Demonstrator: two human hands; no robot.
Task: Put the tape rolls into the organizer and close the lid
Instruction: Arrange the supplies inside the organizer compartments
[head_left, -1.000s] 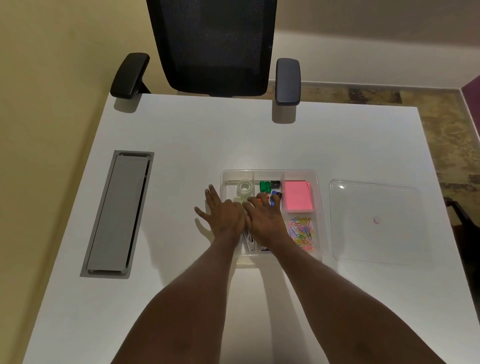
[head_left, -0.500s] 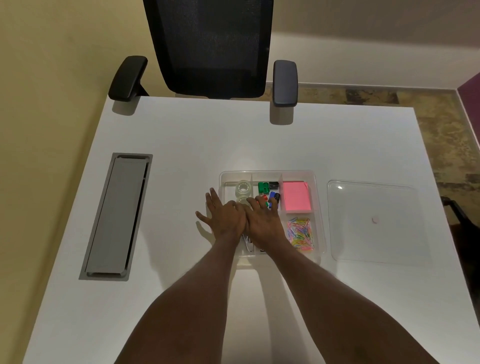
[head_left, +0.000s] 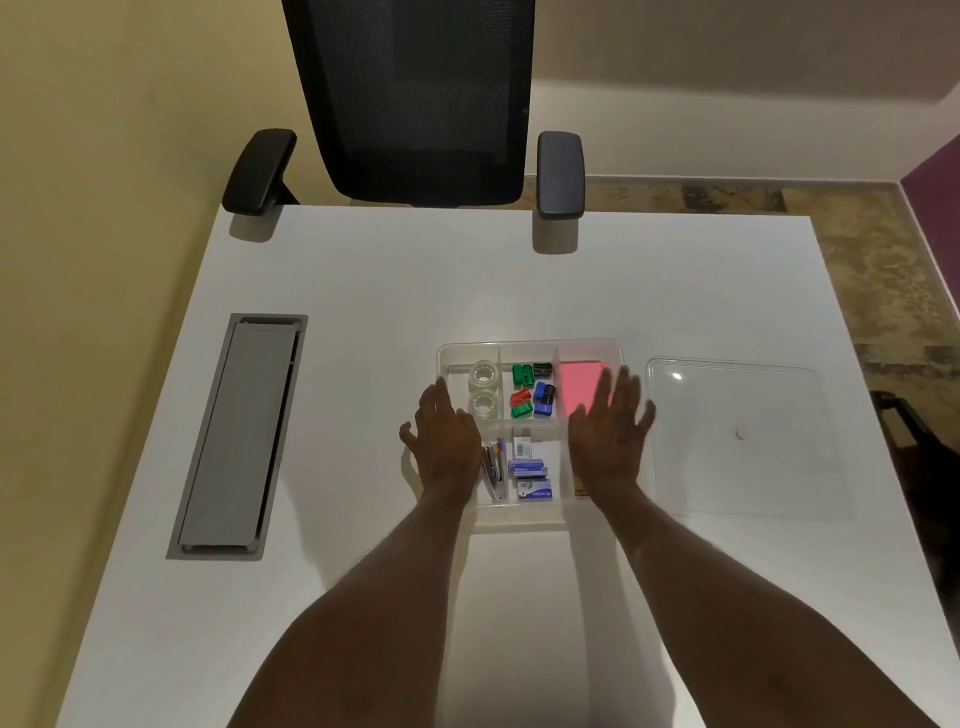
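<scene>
A clear plastic organizer (head_left: 530, 347) sits mid-table with its top uncovered. Two clear tape rolls (head_left: 483, 374) (head_left: 484, 404) lie in its far left compartment. The clear lid (head_left: 737, 395) lies flat on the table to the right of the organizer. My left hand (head_left: 444, 441) hovers flat over the organizer's left edge, fingers apart, holding nothing. My right hand (head_left: 610, 431) is spread flat over the right side, covering part of the pink sticky notes (head_left: 579, 387) and the compartment below them.
Coloured sharpeners (head_left: 532, 389), a stapler (head_left: 493, 467) and staple boxes (head_left: 530, 475) fill other compartments. A grey cable hatch (head_left: 239, 436) is set into the table at left. A black office chair (head_left: 415, 98) stands at the far edge.
Both hands were together over the organizer's middle. They have moved apart, left hand to the left edge and right hand to the right side, uncovering the stapler, staple boxes and second tape roll.
</scene>
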